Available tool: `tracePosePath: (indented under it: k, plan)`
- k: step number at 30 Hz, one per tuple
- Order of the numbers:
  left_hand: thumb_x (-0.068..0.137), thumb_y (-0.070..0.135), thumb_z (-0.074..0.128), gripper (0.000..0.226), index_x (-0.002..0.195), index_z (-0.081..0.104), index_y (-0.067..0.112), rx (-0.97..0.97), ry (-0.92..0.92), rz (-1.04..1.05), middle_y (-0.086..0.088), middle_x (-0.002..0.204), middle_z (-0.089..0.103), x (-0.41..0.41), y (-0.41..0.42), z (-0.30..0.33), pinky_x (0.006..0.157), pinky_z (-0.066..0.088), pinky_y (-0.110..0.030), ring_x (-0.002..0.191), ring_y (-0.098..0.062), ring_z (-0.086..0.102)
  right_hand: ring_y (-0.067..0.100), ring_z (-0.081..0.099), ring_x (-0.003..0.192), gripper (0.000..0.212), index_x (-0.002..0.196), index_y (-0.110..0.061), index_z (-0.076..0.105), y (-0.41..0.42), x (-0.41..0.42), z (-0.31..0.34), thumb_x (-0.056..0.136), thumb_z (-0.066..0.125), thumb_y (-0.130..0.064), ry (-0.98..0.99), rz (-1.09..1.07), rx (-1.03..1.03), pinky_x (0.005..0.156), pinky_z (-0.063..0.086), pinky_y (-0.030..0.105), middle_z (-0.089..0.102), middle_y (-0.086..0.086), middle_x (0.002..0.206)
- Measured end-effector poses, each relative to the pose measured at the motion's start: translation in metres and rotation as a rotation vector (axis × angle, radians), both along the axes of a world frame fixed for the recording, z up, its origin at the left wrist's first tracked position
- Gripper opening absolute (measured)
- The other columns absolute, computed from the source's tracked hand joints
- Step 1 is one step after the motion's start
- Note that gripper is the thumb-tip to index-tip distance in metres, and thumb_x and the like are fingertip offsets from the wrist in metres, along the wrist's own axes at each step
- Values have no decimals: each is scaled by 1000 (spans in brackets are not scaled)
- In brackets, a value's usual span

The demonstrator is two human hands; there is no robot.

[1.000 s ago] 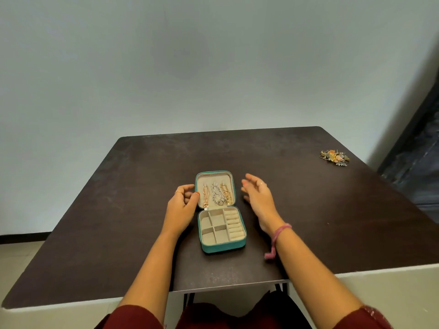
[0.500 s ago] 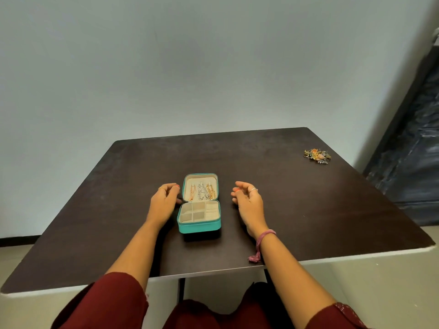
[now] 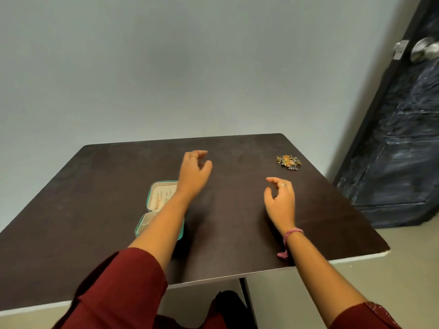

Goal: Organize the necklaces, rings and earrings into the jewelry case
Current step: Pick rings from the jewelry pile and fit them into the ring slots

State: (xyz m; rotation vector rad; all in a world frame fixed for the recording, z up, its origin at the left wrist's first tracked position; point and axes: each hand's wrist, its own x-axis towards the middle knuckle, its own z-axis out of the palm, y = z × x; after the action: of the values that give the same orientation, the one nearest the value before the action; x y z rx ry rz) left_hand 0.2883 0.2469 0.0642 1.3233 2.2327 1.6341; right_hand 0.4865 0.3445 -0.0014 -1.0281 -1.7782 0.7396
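Note:
An open teal jewelry case point(image 3: 156, 205) with a beige lining lies on the dark table, its lid flat with several chains hanging in it. My left forearm crosses over its right side and hides much of the tray. My left hand point(image 3: 194, 172) hovers beyond the case, fingers loosely curled, holding nothing. My right hand point(image 3: 281, 198) hovers over the table's middle right, fingers relaxed, holding nothing. A small heap of gold and coloured jewelry point(image 3: 288, 161) lies near the far right corner, beyond both hands.
The dark brown table point(image 3: 95, 222) has a pale front edge and stands against a plain wall. A dark door point(image 3: 401, 143) with a round metal knob point(image 3: 424, 49) is to the right. A pink band circles my right wrist.
Both hands left the sides of the case and moved forward and right, toward the jewelry heap. The view swung right, so the case now sits left of centre.

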Motion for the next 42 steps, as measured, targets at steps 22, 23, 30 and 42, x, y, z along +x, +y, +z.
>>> tracePosePath:
  k: [22,23,30,42]
  plan:
    - [91,63,35,83,154,2,19,-528,378,-115,-4,161,2,73,84,-88,118,5,-31,148,-17,6,27,5,148,99,152,-20,15,208,8,-11,78,57,-69,-509,-48,-95,118,15,43,8,9,160]
    - [91,64,35,84,154,2,20,-526,372,-109,-4,161,2,73,84,-88,118,5,-31,148,-17,6,27,5,148,98,152,-21,15,215,5,-11,78,56,-70,-528,-38,-85,118,15,43,8,9,160]
    - [90,67,32,84,153,1,22,-532,407,-86,-3,161,0,74,87,-90,118,4,-30,148,-16,4,26,18,146,64,147,-29,33,253,-14,-10,92,39,-61,-665,58,-18,118,19,44,25,7,157]
    - [91,65,34,81,153,10,20,-575,400,-96,-6,161,5,73,86,-89,118,5,-32,148,-16,6,26,34,135,44,138,-24,50,222,-13,-16,99,39,-41,-780,213,112,111,26,35,43,5,146]
